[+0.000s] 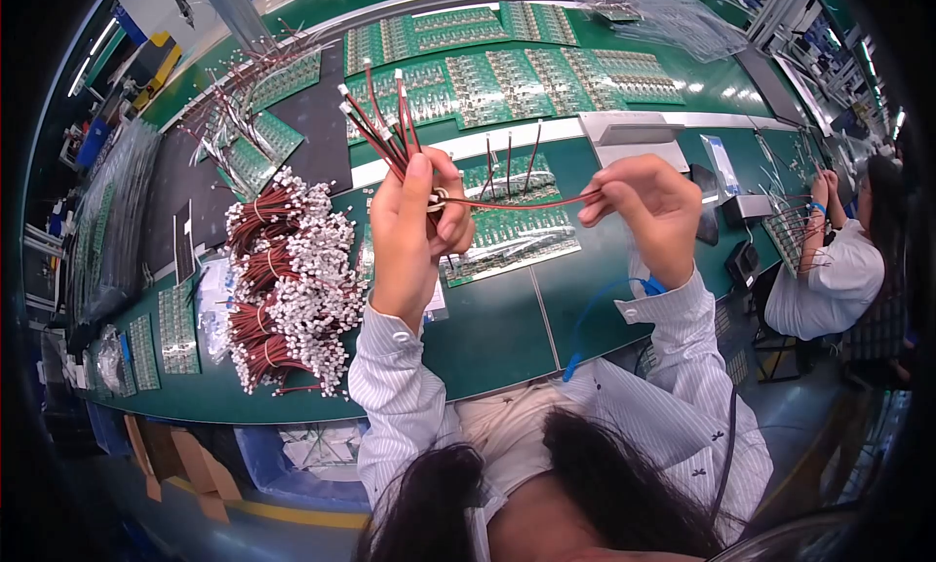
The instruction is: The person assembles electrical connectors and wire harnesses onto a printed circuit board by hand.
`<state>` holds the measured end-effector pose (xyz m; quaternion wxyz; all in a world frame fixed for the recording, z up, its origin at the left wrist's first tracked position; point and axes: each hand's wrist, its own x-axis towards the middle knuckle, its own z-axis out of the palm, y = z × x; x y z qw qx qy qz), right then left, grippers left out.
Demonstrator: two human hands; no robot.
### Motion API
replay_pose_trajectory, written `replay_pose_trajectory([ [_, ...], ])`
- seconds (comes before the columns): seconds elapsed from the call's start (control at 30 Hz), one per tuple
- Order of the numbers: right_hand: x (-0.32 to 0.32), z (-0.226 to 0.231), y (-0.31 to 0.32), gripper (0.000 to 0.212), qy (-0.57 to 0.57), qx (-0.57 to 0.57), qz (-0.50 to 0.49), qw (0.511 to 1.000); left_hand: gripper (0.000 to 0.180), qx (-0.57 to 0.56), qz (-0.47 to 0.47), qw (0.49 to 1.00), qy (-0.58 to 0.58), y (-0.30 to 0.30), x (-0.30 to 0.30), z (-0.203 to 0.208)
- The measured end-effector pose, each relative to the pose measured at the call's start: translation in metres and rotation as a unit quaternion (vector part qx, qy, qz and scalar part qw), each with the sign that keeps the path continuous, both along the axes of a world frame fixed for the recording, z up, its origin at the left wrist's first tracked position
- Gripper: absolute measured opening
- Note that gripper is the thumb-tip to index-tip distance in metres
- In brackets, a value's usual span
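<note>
My left hand (402,240) is closed round a small bunch of red-and-black wire leads (375,133) with white connectors, their ends fanning up above the fingers. One lead (526,205) stretches sideways from that hand to my right hand (658,216), whose thumb and fingertips pinch its far end; the connector there is hidden. Below the stretched lead lies a green circuit board panel (507,240) on the bench, with a few leads (508,162) standing up from its far part. Left of my left hand, a large heap of bundled leads (292,279) rests on the green bench.
Rows of green board panels (517,84) lie across the back. Wired panels (255,148) sit at the far left on a black mat. A grey metal stand (632,133) is behind my right hand. A blue cord (585,318) hangs from my right wrist. Another person (829,260) works at right.
</note>
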<state>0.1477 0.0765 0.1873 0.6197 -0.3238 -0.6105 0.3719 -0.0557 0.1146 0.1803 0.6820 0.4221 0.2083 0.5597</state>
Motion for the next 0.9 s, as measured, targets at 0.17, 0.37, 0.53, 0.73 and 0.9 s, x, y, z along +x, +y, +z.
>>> replay_pose_trajectory([
  [0.17, 0.001, -0.006, 0.0, 0.01, -0.033, -0.062, 0.042, 0.997, 0.027, 0.012, 0.034, 0.999, -0.007, 0.0, -0.005, 0.002],
  [0.37, -0.002, -0.009, 0.004, 0.009, -0.287, -0.057, 0.087, 0.952, 0.03, 0.017, 0.037, 0.999, 0.003, 0.002, -0.008, -0.001],
  [0.53, -0.012, -0.021, 0.01, 0.005, -0.274, 0.01, 0.085, 0.958, 0.029, 0.008, 0.038, 0.999, 0.007, 0.001, -0.006, 0.0],
  [0.73, -0.019, -0.025, 0.004, 0.009, -0.277, -0.132, 0.196, 0.931, 0.022, 0.01, 0.128, 0.986, 0.105, 0.003, -0.004, -0.007],
  [0.9, -0.032, -0.027, -0.002, 0.01, -0.317, -0.125, 0.179, 0.923, 0.025, 0.111, 0.284, 0.903, 0.303, 0.008, 0.0, -0.016],
])
